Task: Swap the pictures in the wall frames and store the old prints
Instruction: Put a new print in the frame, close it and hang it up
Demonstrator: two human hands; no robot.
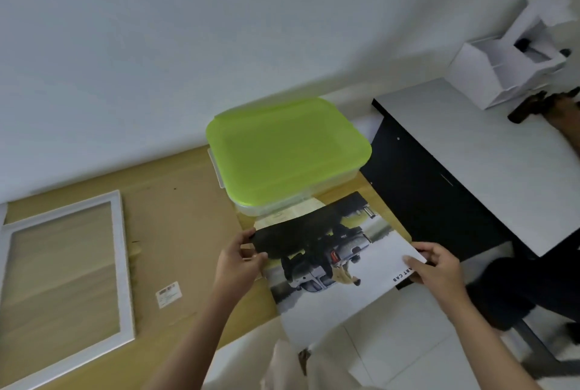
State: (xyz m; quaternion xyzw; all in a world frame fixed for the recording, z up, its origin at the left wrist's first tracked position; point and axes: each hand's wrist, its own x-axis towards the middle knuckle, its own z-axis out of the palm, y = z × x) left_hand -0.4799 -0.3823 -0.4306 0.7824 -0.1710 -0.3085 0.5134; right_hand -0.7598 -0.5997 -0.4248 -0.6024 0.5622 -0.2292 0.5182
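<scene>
Your left hand and right hand pinch the print edges, so it may crease against the closed green-lidded box.

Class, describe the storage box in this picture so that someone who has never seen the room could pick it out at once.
Find the brown cardboard sheet on the floor by the white wall. At its right end, beside the black cabinet, sits a shallow clear box. Its bright green lid is the only vivid colour here.

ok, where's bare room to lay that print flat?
Open cardboard between the white frame and green-lidded box, bar a small label. Crowded at the box, where both hands hold the print.
</scene>
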